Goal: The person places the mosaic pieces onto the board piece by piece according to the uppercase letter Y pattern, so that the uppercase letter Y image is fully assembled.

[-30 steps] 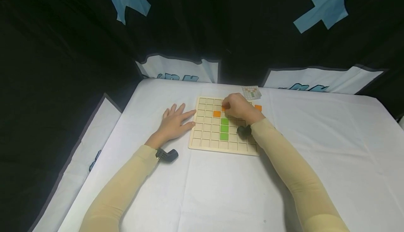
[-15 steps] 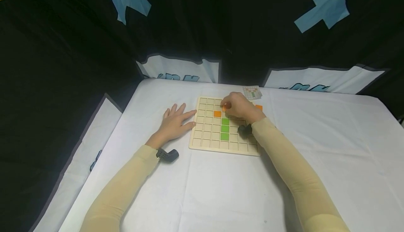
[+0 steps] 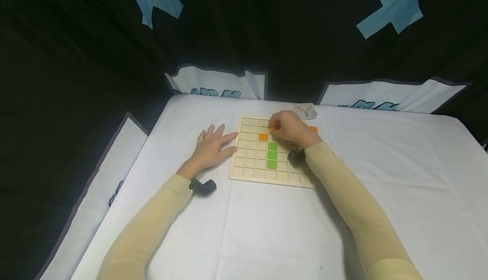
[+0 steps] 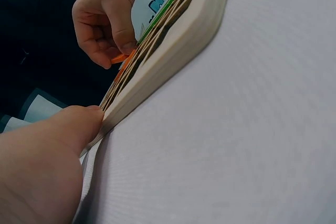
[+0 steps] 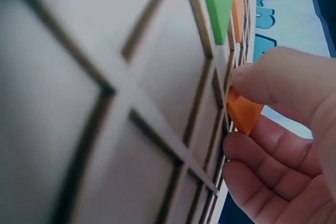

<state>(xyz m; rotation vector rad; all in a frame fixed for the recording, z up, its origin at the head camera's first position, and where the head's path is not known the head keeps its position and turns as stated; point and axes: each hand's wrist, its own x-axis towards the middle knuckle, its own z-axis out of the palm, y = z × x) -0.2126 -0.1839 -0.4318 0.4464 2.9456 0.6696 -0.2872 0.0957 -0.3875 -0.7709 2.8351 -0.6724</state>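
Observation:
A wooden grid board (image 3: 249, 161) lies on the white-covered table. My right hand (image 3: 290, 126) is over its upper part, with thumb and fingers pinching an orange square tile (image 5: 245, 113). In the right wrist view that tile is tilted against the grid. Another orange tile (image 3: 263, 137) sits in a cell to the left, and a column of green tiles (image 3: 272, 155) runs below. My left hand (image 3: 211, 148) rests on the table, fingers spread, its thumb (image 4: 84, 121) and index finger touching the board's left edge. The right hand and forearm cover some cells.
A further orange tile (image 3: 313, 129) lies by the board's upper right, partly behind the right wrist. Beyond it is a small card printed with a coloured grid (image 3: 305, 111). Black curtains with blue tape (image 3: 396, 4) hang behind the table.
The right hand stays over nearly the same cells, and the orange tile in its fingertips looks slightly more tilted. The left hand keeps its place.

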